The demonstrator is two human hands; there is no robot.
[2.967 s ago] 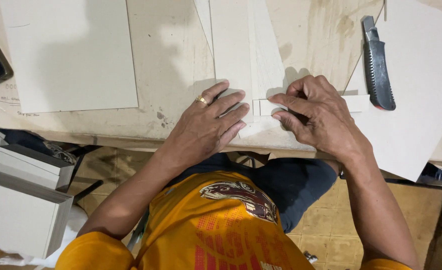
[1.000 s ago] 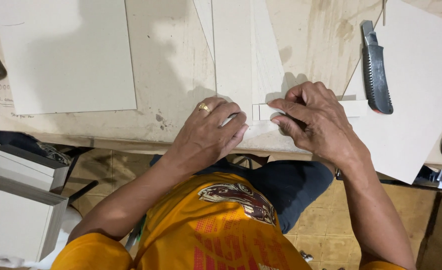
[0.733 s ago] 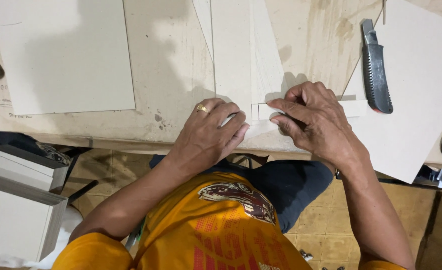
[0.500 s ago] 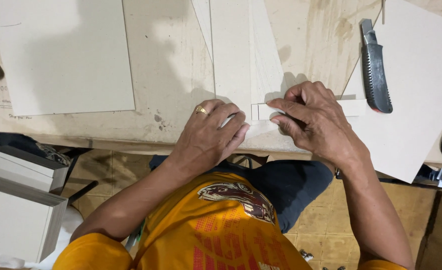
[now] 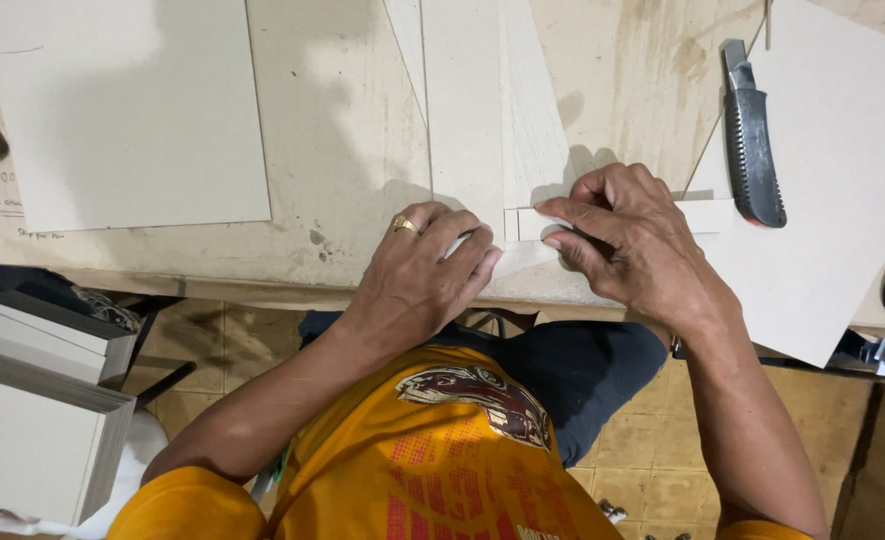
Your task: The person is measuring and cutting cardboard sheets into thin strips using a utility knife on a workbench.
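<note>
Small card strip (image 5: 538,222) between hands: right hand (image 5: 628,235) pinching it, left hand (image 5: 418,270) at 9 o'clock, pressing flat on board (image 5: 463,120).

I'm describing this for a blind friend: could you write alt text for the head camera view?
Seen from above, a person's left hand and right hand press a narrow cardboard strip against the near edge of a worn table. A grey utility knife lies to the right on a cardboard sheet.

Left hand (image 5: 418,275) curled, nearer right hand (image 5: 628,240).
</note>
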